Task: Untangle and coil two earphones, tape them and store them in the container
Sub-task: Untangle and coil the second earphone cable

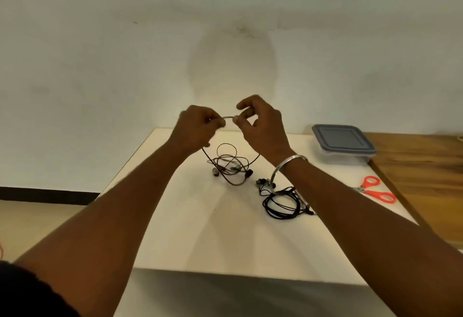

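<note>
Both hands are raised above the far part of the white table [190,236]. My left hand [198,128] and my right hand [260,126] each pinch the same brown earphone cable, with a short stretch of it taut between them. The rest of that brown earphone [231,166] hangs down in tangled loops onto the table, its earbuds lying at the bottom of the tangle. A black earphone [281,204] lies coiled on the table below my right wrist, partly hidden by the forearm. The clear container [343,148] with a grey lid stands shut at the table's far right corner.
Orange-handled scissors [375,190] lie near the table's right edge. A wooden surface [426,173] adjoins the table on the right. A pale wall rises right behind the table. A metal bangle sits on my right wrist.
</note>
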